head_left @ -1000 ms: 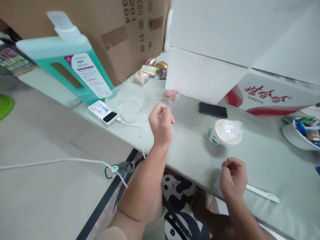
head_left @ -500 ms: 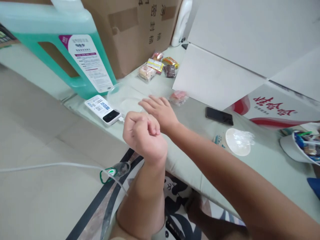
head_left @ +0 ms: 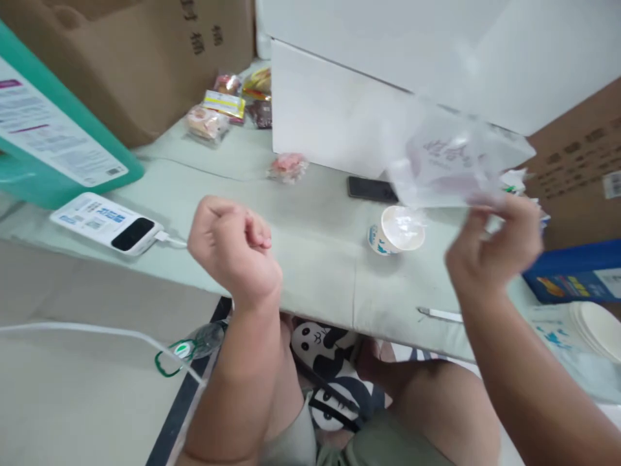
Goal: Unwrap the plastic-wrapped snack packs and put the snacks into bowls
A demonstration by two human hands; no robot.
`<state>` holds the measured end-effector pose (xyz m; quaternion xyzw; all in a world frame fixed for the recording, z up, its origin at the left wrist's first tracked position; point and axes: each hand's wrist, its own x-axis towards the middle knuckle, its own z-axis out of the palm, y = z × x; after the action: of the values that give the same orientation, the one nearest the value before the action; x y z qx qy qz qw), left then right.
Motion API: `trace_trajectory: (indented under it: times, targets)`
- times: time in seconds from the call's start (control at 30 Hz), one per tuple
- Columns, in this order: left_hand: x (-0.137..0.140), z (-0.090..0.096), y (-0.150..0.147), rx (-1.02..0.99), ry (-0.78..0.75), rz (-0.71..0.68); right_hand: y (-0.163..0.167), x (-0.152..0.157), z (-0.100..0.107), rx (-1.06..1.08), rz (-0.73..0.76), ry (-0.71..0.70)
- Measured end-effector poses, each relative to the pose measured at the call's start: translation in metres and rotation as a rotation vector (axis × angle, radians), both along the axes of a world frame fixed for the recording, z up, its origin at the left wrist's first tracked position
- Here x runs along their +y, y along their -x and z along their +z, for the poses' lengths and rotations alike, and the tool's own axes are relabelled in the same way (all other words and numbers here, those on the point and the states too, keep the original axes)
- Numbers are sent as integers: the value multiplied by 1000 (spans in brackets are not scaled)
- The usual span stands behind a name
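My left hand [head_left: 235, 249] is closed in a fist above the front of the table, and nothing sticks out of it. A white power bank [head_left: 107, 223] with a white cable [head_left: 169, 239] lies to its left, and the cable passes out of sight behind the hand. Raised on the right, my right hand [head_left: 497, 243] pinches the edge of a translucent plastic piece [head_left: 427, 152]. Motion blurs it, so I cannot tell its exact shape. Below and left of that hand stands a paper cup [head_left: 381, 236] with crumpled clear film [head_left: 407, 223] in its mouth.
Behind are a black phone [head_left: 371, 189], a pink wrapped snack [head_left: 287, 167] and several packaged snacks [head_left: 208, 123]. A green liquid jug [head_left: 53, 129] stands left, a cardboard box [head_left: 145, 77] behind it. A white-handled tool [head_left: 441, 315] and stacked paper cups [head_left: 582, 330] lie right.
My right hand has swung from the left of the table to the right, now holding the translucent plastic piece. My left hand stays in a fist. The view has turned right.
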<state>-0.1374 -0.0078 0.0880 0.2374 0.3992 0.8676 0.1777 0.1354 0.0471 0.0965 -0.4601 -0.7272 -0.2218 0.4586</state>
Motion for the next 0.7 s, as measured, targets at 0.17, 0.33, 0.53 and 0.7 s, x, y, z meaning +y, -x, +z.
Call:
trace_trajectory:
  times: [0.17,0.33,0.53,0.7]
  targets:
    - [15,-25,-40,224,136,-257,-133,-32,-54,29,-407,40]
    - [25,-30,-77,460,226,-418,-147,-50,-90,-13,-357,379]
    - [33,-40,-98,597,360,-508,-104,-63,-57,45,-204,409]
    - [38,-48,-105,661,402,-542,-43,4,-27,-119,67,615]
